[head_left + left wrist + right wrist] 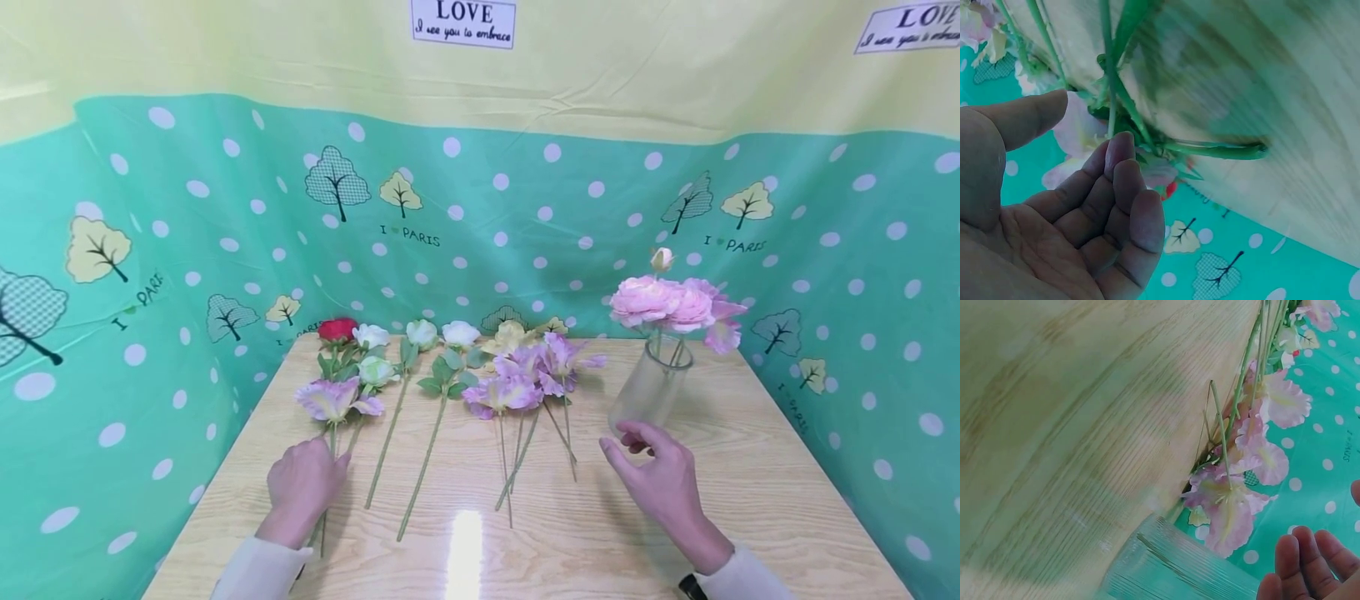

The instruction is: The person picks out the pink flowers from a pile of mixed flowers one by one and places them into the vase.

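Note:
My left hand (pixel 303 479) is at the stem of a light purple flower (pixel 328 400) on the table's left side. In the left wrist view, a green stem (pixel 1110 94) passes behind its fingertips (pixel 1146 215), and the thumb stands apart from them. Whether the fingers touch the stem I cannot tell. My right hand (pixel 663 479), fingers loosely bent and holding nothing, is just in front of the ribbed glass vase (pixel 648 387). Pink flowers (pixel 663 304) and a small pale bud (pixel 662 259) stand in the vase. The right wrist view has the vase beside the fingers (pixel 1288 556).
Across the wooden table (pixel 585 550) lie a red rose (pixel 337 328), white roses (pixel 460 334) and several purple flowers (pixel 502 394), stems toward me. A yellowish flower (pixel 506 337) lies behind the purple ones. A green dotted cloth (pixel 510 250) hangs around the back and sides.

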The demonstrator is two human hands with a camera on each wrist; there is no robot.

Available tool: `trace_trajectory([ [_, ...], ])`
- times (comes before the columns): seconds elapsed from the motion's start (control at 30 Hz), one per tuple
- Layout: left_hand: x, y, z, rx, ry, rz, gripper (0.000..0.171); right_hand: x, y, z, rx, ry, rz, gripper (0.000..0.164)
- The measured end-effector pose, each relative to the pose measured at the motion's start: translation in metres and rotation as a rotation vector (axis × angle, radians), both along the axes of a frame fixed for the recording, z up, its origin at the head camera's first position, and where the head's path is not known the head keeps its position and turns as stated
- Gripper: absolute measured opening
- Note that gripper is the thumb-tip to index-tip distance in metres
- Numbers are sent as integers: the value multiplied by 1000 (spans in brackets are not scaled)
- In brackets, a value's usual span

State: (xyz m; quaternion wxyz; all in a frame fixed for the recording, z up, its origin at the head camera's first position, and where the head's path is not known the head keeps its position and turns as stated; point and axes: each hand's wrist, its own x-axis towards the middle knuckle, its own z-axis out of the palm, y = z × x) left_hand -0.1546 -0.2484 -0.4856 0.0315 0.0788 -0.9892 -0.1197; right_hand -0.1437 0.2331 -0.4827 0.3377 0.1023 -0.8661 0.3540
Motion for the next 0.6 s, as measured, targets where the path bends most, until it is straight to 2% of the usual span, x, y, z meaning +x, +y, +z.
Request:
trace_trajectory([
  [0.37,1,-5,-10,24,-55,8,42,0,-1,0,-1,1,-1,27],
  [0.6,1,-5,-11,33,-71,10,40,1,-1,0,0,3,-4,27],
])
